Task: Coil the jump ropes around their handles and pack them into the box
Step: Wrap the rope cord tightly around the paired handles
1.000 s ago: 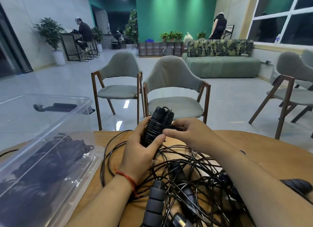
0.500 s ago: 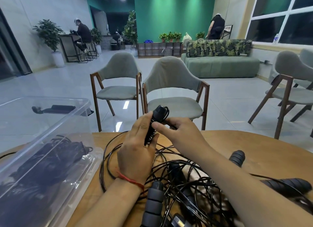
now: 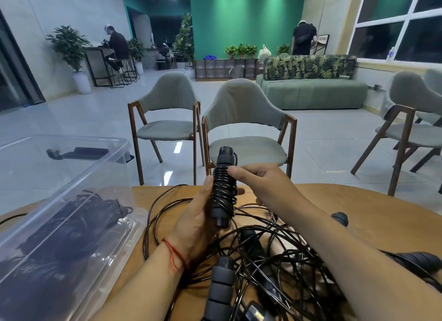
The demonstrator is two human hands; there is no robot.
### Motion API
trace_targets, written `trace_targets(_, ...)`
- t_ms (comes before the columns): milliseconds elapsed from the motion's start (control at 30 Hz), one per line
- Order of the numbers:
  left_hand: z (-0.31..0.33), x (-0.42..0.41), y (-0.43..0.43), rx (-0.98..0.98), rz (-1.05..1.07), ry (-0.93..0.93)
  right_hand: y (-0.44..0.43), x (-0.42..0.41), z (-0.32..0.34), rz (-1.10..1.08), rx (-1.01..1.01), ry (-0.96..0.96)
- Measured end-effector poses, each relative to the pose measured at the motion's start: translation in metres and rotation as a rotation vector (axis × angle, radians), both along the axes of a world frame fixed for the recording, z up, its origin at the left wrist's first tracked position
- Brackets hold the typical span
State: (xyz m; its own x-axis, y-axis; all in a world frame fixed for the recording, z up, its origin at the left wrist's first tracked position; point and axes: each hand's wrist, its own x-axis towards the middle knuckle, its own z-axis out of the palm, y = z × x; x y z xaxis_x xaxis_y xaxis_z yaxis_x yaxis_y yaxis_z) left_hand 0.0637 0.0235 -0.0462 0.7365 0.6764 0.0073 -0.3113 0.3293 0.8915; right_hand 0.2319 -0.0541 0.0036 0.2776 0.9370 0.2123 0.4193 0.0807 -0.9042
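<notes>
Head view: left hand (image 3: 196,222) has its grip wrapped round the lower half of a black bundle (image 3: 223,194), handles wound tight with rope, held upright above the far side of the table (image 3: 358,208). Right hand (image 3: 263,186) has its grip clamped on the upper coils, thumb on the front and fingers behind. Cannot tell if a rope end sits under the thumb. Loose rope (image 3: 263,249) lies in a big black tangle on the table below both wrists; which strand leads up to the bundle is unclear. Grey ribbed handle (image 3: 220,284) lies in the tangle near the camera, and another dark handle (image 3: 416,261) sits to the right. Clear box (image 3: 71,177) stands just left of the tangle, with packed ropes (image 3: 79,222) dark inside.

Handling, as a judgement: the cord looks thin, glossy and springy. It is light, but the wraps will likely slip or spring off if the thumb lifts. Handles look stiff and ribbed, easy to hold. Best hold is across the coils at mid-length, so the palm pins the wraps. The tail needs tucking before the move to the box. Risk: a strand snagged in the tangle drags other ropes along. Several ropes are not yet coiled.
</notes>
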Motion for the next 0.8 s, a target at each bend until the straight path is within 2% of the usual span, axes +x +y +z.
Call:
trace_targets(167, 0.000, -0.005, 0.004, -0.100, -0.156, -0.132, -0.005, -0.001, 0.004, 0.098, -0.056, -0.026)
trace_targets(300, 0.000, -0.009, 0.008, -0.082, -0.139, -0.132, -0.006, -0.002, 0.005, 0.105, -0.110, -0.042)
trace_targets(467, -0.005, -0.009, 0.018, 0.039, -0.020, -0.073, -0.005, 0.005, 0.003, 0.068, -0.167, -0.151)
trace_targets(667, -0.008, -0.009, 0.025, 0.183, 0.193, 0.011, -0.001, 0.015, -0.005, -0.052, -0.041, -0.353)
trace_targets(800, -0.007, -0.006, 0.024, 0.196, 0.341, 0.017, 0.001, 0.015, -0.013, -0.003, -0.011, -0.423)
